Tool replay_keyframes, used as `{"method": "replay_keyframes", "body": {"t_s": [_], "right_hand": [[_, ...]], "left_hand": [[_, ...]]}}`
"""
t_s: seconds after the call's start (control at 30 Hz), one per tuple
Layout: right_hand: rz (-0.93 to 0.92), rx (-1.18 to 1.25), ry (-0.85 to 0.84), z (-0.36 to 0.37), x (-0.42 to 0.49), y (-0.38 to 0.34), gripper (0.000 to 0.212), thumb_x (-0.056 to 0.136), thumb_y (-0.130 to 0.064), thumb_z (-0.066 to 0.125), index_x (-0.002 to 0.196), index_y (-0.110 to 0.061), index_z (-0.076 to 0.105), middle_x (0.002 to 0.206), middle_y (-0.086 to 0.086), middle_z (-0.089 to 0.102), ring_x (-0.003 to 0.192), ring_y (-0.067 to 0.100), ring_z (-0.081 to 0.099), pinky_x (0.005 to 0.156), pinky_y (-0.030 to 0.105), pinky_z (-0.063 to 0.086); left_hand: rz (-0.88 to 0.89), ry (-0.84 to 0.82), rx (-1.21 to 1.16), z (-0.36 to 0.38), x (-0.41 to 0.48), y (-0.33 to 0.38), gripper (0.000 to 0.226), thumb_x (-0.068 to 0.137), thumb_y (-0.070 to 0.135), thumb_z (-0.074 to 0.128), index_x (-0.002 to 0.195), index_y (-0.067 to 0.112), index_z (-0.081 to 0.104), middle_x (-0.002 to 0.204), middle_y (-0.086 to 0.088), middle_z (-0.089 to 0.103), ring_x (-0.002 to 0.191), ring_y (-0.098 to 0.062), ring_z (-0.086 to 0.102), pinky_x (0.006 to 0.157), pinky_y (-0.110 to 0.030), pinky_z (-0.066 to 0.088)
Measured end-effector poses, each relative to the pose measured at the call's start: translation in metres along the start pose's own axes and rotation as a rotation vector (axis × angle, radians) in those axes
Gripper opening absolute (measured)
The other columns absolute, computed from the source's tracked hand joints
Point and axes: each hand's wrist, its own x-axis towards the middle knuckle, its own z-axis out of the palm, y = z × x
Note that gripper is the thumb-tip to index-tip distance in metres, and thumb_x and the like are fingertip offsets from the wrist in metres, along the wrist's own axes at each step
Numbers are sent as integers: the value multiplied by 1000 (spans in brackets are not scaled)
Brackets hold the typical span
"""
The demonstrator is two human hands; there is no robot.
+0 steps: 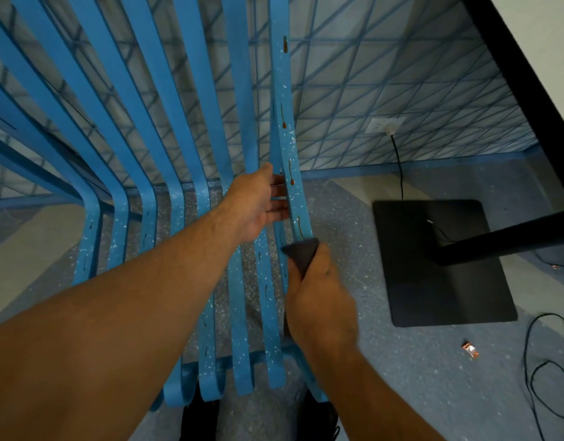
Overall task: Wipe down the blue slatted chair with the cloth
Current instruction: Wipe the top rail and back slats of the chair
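Item 1: blue slatted chair (185, 128), seen from my head view, its slats speckled white and marked with brown drips.
Item 2: outer slat (282, 106) at the chair's right edge. My left hand (258, 206) holds it, thumb on the near side, fingers reaching behind it with their tips hidden.
Item 3: dark grey cloth (301, 254), bunched in my right hand (318, 300), whose fingers are curled round it. The cloth is pressed on the same slat just below the left hand.
Item 4: speckled grey floor (401, 377), carrying a black base plate (439, 265), a loose cord (554, 370) and a small orange scrap (470, 350).
Item 5: wall (385, 74) crossed by blue lines, with a socket (384, 125).
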Motion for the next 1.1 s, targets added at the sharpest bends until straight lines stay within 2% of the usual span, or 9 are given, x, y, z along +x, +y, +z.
{"method": "replay_keyframes", "body": {"t_s": [0.13,0.33,0.4,0.53,0.6,0.67,0.83,0.97,1.1], "right_hand": [[-58,-51,-45,4,-22,15,65,98,-47,40,149,-30,4,134,-6,47,110,12,57,91,39,54],[137,107,-122,-10,29,-15,45,95,-60,41,118,-22,42,87,-5,58,74,12,62,61,32,55],[108,87,-59,-10,44,-28,51,93,-66,35,113,-19,44,86,-2,59,75,17,64,65,38,58],[9,-60,30,-6,41,-33,53,96,-58,31,130,-17,35,111,6,60,92,25,65,79,46,57],[-66,-138,-10,-6,25,-23,59,101,-45,36,148,-18,14,135,5,48,111,23,58,90,41,53],[-71,-139,-72,-5,9,-13,67,101,-41,40,151,-24,-2,141,1,41,116,19,56,92,39,52],[97,67,-118,-12,29,-17,45,96,-56,43,125,-22,40,84,-9,54,70,7,57,58,28,51],[87,126,-39,-16,66,-44,51,96,-64,28,109,-19,46,81,0,60,70,16,64,64,38,59],[-5,4,28,-10,59,-43,50,99,-56,29,134,-21,34,107,5,60,90,24,64,77,47,57]], "left_hand": [[-9,-1,15,4,3,7,42,102,38,40,110,5,64,107,-15,71,89,-26,70,71,-38,59],[-30,-27,51,1,7,17,46,103,43,35,110,6,62,103,-13,72,91,-26,71,78,-38,58],[-20,-32,54,0,9,19,48,103,45,34,110,6,62,101,-13,73,90,-25,71,79,-38,58],[-12,-20,63,0,12,19,49,103,46,35,108,6,63,98,-12,73,84,-23,72,75,-36,58],[-18,-26,63,0,12,18,48,102,46,35,107,7,63,97,-12,74,85,-23,72,76,-37,59],[-20,-38,67,-2,13,19,47,102,45,36,107,7,63,96,-12,74,85,-23,73,78,-38,59],[-9,-67,96,-5,13,22,49,103,46,34,109,6,63,96,-12,75,87,-23,73,82,-39,58],[-12,-63,111,-6,12,21,51,102,47,33,111,7,63,101,-12,73,92,-24,71,84,-38,57],[12,-16,107,-9,12,23,52,102,49,33,111,6,62,99,-12,73,90,-25,72,86,-40,57]]}}
